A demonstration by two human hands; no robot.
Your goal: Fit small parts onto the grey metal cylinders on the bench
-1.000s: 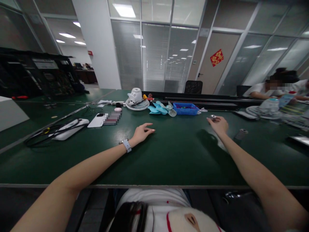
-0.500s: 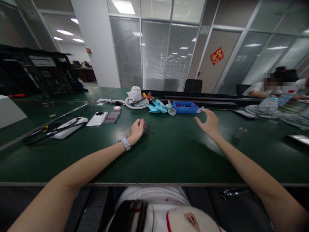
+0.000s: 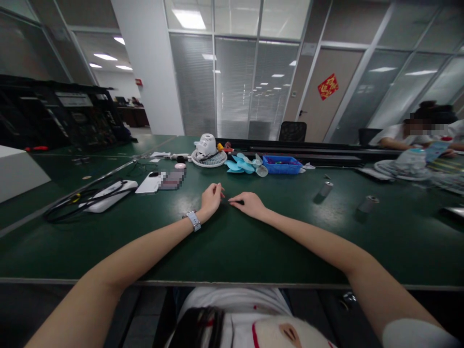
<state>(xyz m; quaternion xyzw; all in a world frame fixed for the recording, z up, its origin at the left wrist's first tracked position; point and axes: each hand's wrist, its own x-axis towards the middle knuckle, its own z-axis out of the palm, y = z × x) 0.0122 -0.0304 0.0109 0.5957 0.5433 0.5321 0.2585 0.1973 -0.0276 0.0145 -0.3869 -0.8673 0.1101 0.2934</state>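
Observation:
My left hand (image 3: 211,199) rests on the green tabletop (image 3: 232,251) with its fingers curled together; anything between them is too small to make out. Just to its right, my right hand (image 3: 248,204) reaches in from the right, thumb and forefinger pinched at the tabletop. What they pinch is hidden or too small to name. The fingertips of both hands are close but apart. Two small metal cylinders stand to the right, a nearer-to-hand one (image 3: 326,188) and another (image 3: 369,204) farther right.
Behind the hands are a white fan (image 3: 207,151), light-blue fan blades (image 3: 239,164) and a blue basket (image 3: 282,169). Phones (image 3: 148,182) and a white device with black cable (image 3: 108,197) lie left. A person (image 3: 398,133) sits at the far right.
My right hand has come from near the blue basket down and left, beside my left hand, its fingers closing to a pinch. A second metal cylinder now shows on the table.

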